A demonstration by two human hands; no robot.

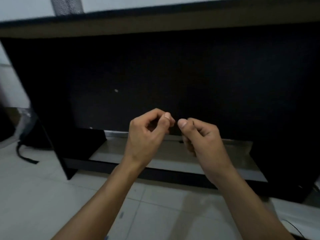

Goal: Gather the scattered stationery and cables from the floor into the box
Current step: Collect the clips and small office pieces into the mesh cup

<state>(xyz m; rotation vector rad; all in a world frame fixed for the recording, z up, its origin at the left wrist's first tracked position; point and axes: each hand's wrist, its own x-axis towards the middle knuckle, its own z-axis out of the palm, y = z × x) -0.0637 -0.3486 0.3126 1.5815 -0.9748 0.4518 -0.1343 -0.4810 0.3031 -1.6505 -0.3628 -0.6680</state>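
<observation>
Both hands raised mid-frame before the dark desk.
Left hand and right hand have curled fingers, thumbs nearly meeting; anything pinched is too dark to tell. Best keep any thin cable taut while coiling it.

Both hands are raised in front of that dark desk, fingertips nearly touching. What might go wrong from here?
Whatever the left hand and right hand pinch between them is too small and dark to make out; if it slips, it would be hard to spot against the black desk panel. No box is in view, so carrying it there means turning. The black strap on the floor could get overlooked.
</observation>
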